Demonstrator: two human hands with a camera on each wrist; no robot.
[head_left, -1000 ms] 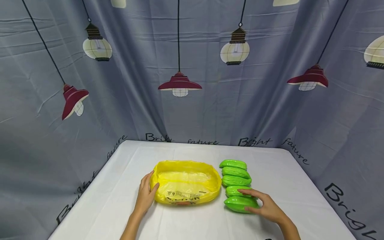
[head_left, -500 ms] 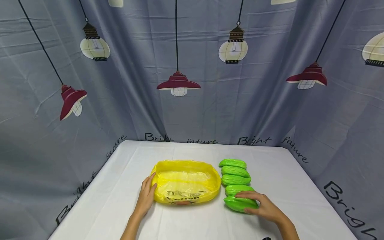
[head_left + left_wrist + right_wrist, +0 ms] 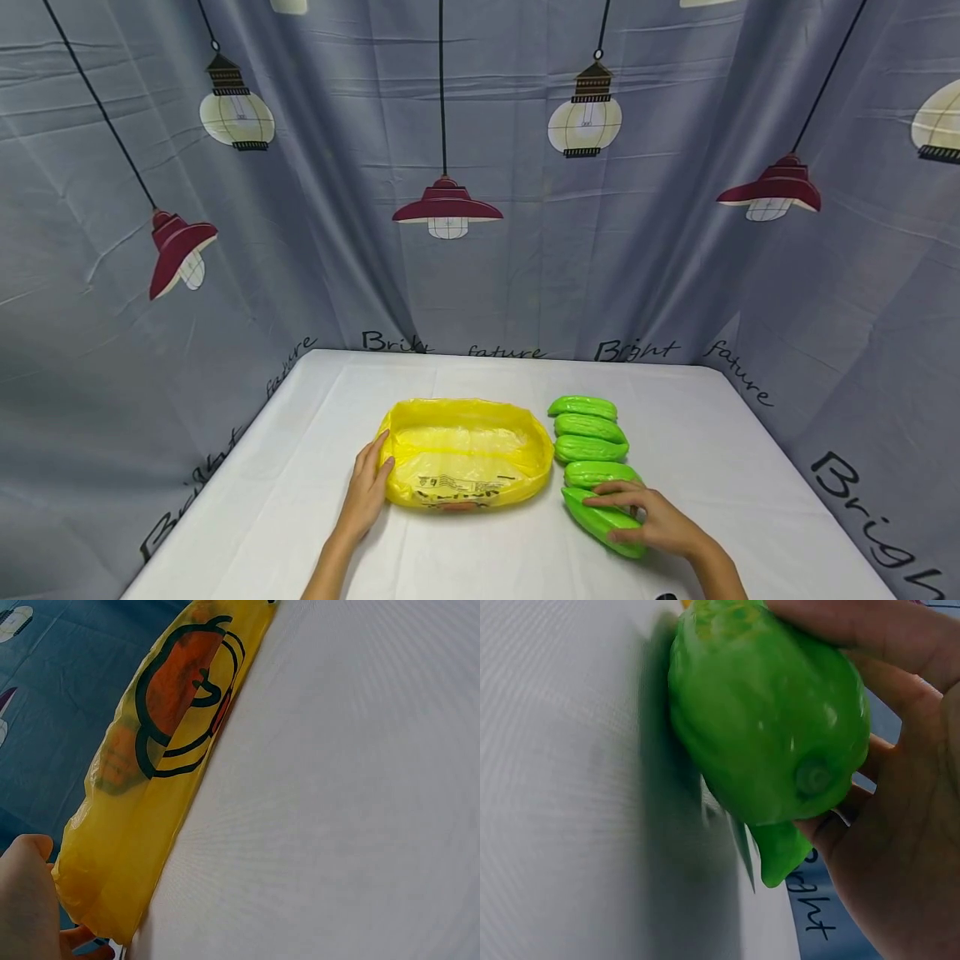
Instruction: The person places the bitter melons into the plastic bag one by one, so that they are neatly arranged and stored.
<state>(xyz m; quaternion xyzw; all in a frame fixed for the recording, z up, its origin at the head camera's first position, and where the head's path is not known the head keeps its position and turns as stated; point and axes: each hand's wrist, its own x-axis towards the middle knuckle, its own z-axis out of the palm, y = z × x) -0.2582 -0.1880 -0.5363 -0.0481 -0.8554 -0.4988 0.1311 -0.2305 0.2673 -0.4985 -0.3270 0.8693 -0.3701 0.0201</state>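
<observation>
My right hand (image 3: 660,521) grips the nearest green bitter melon (image 3: 585,508), thumb on its near side and fingers over the top. The melon lies slantwise, its pointed end toward the back left. In the right wrist view its blunt stem end (image 3: 780,742) faces the camera, and the hand curls round one side. A yellow plastic bag (image 3: 465,412) lies with its wide mouth spread, dark print on its near wall. My left hand (image 3: 363,492) rests against the bag's left end, thumb at the rim. The left wrist view shows a black-and-orange cartoon print (image 3: 184,690) on the bag's outside.
Several more bitter melons (image 3: 588,429) lie in a column right of the bag, behind the gripped one. All of it rests on a white-covered table (image 3: 300,433). A grey-blue curtain (image 3: 510,283) printed with lamps surrounds the table. A small black thing (image 3: 666,597) shows at the bottom edge.
My right hand has closed round the nearest melon and turned it, its near end swinging toward me. The left hand and the bag are almost unmoved.
</observation>
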